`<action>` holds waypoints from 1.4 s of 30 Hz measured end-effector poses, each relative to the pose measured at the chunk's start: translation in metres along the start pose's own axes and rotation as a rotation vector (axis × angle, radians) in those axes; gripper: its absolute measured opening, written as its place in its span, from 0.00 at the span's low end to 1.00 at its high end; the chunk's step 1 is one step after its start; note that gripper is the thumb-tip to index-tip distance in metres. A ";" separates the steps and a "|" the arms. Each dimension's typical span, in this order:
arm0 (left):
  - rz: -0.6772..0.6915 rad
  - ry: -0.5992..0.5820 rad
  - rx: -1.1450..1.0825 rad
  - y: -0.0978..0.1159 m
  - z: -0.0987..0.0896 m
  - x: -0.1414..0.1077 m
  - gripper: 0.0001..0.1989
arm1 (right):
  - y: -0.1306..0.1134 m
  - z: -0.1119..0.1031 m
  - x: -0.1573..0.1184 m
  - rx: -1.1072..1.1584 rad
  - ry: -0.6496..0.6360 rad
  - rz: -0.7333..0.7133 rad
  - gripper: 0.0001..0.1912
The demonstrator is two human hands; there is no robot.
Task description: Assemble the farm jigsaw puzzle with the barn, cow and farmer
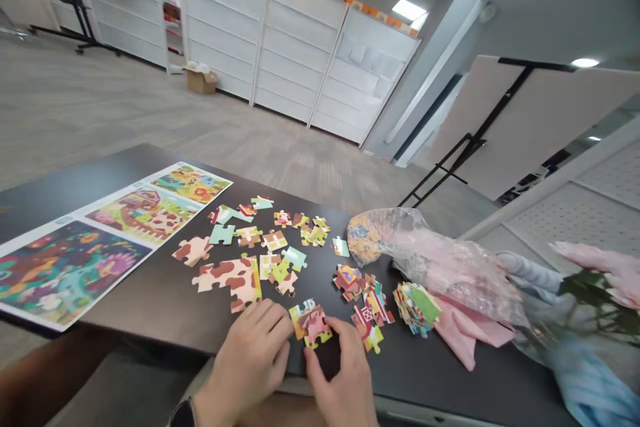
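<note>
On the dark table, my right hand [343, 373] pinches the edge of a pig puzzle piece [315, 325] between thumb and index finger. My left hand [255, 347] rests just left of it with curled fingers; whatever its fingertips hold, if anything, is hidden. Above the left hand lie joined brown-and-cream cow-patch pieces [237, 278]. Loose pieces are spread beyond them, among them a pale teal one [223, 234] and a brown-spotted one [194, 250]. Red barn pieces [367, 320] lie right of my right hand, beside a stack of pieces [417, 307].
A printed picture sheet [150, 250] lies at the left. Clear plastic bags [450, 260], a pink cloth [465, 333] and pink flowers [600, 280] occupy the right side. Past the table stand white shelves [300, 47] and a cardboard box [201, 80].
</note>
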State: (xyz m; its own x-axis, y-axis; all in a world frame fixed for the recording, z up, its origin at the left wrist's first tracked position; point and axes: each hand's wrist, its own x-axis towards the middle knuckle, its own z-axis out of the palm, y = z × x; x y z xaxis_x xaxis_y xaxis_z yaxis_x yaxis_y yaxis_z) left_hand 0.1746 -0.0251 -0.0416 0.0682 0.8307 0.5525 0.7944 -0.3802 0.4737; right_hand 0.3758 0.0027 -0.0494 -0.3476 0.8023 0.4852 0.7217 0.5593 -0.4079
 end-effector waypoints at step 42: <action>0.198 -0.236 -0.076 -0.013 -0.042 0.001 0.11 | 0.002 0.014 0.017 -0.374 0.337 0.254 0.31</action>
State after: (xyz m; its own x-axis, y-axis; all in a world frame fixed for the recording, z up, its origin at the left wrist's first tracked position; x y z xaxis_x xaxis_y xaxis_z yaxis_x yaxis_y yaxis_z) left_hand 0.1385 -0.0367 -0.0188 0.3623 0.8058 0.4685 0.7051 -0.5657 0.4277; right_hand 0.3627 0.0200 -0.0527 0.0307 0.7567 0.6530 0.9420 0.1966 -0.2720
